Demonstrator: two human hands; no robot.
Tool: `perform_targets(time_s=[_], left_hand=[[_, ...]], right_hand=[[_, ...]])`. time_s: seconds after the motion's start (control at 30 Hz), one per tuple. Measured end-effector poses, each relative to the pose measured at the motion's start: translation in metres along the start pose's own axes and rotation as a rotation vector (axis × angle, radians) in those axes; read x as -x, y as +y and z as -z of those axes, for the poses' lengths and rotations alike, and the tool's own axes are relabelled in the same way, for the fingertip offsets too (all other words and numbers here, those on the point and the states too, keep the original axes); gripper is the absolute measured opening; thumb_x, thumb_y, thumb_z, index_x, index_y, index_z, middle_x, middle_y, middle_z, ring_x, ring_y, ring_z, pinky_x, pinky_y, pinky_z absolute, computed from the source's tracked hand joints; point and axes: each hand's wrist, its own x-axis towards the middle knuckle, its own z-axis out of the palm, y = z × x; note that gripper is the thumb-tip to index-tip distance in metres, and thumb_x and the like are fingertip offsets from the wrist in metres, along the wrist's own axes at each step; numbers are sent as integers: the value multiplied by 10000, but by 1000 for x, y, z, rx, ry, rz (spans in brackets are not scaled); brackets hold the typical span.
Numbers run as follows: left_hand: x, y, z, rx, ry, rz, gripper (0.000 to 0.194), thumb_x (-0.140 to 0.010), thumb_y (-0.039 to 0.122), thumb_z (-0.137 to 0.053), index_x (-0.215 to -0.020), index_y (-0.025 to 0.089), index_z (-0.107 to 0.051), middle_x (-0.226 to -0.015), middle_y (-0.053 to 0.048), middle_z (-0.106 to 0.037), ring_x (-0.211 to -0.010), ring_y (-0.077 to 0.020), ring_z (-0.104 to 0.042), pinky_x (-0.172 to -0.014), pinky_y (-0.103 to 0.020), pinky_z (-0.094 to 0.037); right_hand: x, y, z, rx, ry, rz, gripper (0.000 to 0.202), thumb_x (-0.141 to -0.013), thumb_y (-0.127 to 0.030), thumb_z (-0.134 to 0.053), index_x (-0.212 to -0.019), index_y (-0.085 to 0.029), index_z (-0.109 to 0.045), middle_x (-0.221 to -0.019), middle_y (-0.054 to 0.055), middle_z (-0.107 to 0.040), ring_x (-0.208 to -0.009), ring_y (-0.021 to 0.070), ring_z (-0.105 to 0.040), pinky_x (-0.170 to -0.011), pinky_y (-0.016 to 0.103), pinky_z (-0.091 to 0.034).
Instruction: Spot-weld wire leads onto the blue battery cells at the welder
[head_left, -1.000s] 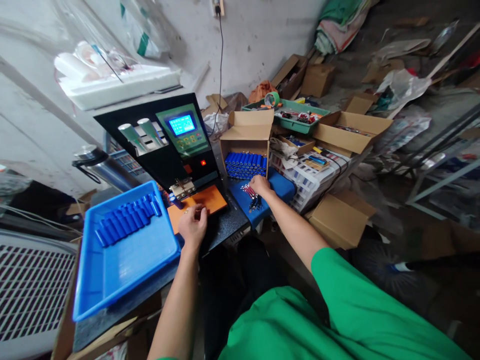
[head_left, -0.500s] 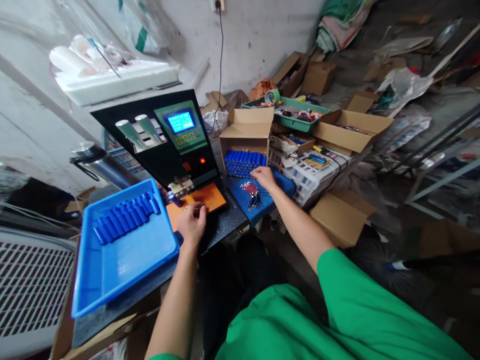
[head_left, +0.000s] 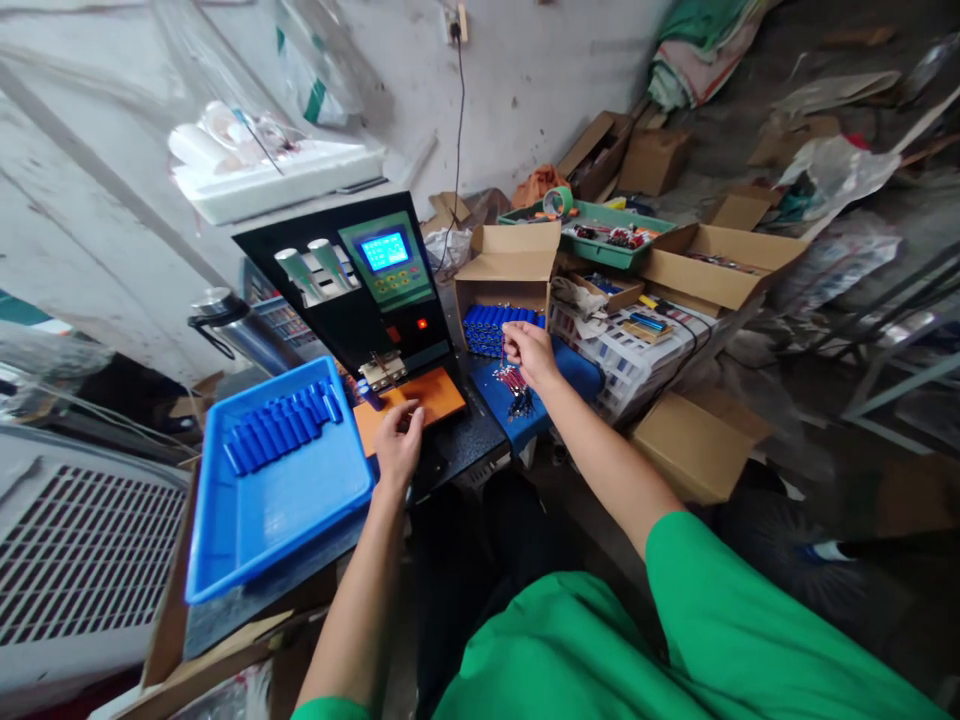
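My right hand [head_left: 529, 354] is closed in a pinch just above a small bunch of red and black wires [head_left: 514, 388]. A thin reddish wire hangs from its fingertips. The bunch lies on a blue cloth [head_left: 551, 395] in front of an open carton [head_left: 510, 268] stacked with blue cylindrical cells. My left hand [head_left: 399, 440] rests by the front edge of an orange plate [head_left: 435, 395], thumb and fingers apart, with nothing seen in it. Close by, a single blue cell [head_left: 369, 393] stands under the metal head [head_left: 384, 370] of a black machine [head_left: 300, 335] with a lit screen.
A blue tray [head_left: 300, 520] with a row of blue cells sits left of the machine. Behind it stands a steel flask [head_left: 244, 325]. To the right are a green tray [head_left: 600, 240], an open carton [head_left: 720, 265] and a white crate [head_left: 622, 365]. A power cord [head_left: 460, 130] hangs down the wall.
The view has shifted, moving the scene rightward. My right hand has drawn back over the wire bunch with a wire in its pinch. My left hand's fingers have opened a little beside the plate.
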Motion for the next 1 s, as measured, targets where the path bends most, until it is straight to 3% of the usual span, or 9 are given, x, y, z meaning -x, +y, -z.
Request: perform_targets(time_s=[0.2, 0.4, 0.6, 0.77, 0.87, 1.0], left_hand=[[28, 46, -15, 260, -73, 22, 364, -824, 486, -709, -1029, 186, -728, -946, -71, -743, -820, -179, -681, -779, -319, -551], [32, 48, -23, 317, -117, 101, 308, -824, 471, -699, -898, 172, -716, -830, -61, -732, -751, -175, -664, -738, -322, -547], [32, 36, -12, 296, -171, 145, 268, -884, 452, -603, -900, 184, -622, -773, -39, -673, -700, -151, -620, -675, -288, -503], [24, 33, 4, 175, -249, 57, 197, -919, 366, -547, -824, 194, -553, -752, -14, -612, -709, -137, -567, -688, -275, -465], [21, 32, 11, 94, -269, 53, 183, -895, 328, -548, -773, 193, -526, -697, 11, -553, -657, -122, -504, -646, -260, -417], [24, 32, 15, 53, -286, 43, 195, -854, 318, -565, -723, 190, -502, -656, 31, -484, -614, -106, -432, -594, -250, -351]], right_hand=[[45, 27, -42, -111, -94, -117, 361, -683, -390, -824, -711, -189, -526, -600, -70, -461, -450, 32, -371, -369, 142, -226], [70, 52, -67, -54, -109, -166, 337, -751, -453, -740, -750, -214, -502, -603, -74, -422, -455, 52, -355, -388, 177, -252], [76, 60, -61, 74, -167, -137, 341, -745, -506, -718, -792, -213, -552, -635, -55, -474, -513, 78, -410, -433, 199, -316], [81, 61, -51, 354, -435, 1, 285, -744, -455, -723, -803, -190, -639, -765, 0, -626, -696, 133, -567, -637, 249, -463], [83, 64, -49, 454, -518, 45, 225, -758, -405, -690, -753, -183, -660, -757, 11, -656, -727, 153, -587, -725, 286, -473], [83, 71, -48, 482, -545, 51, 194, -746, -374, -676, -727, -181, -673, -729, 10, -654, -704, 155, -570, -709, 291, -452]])
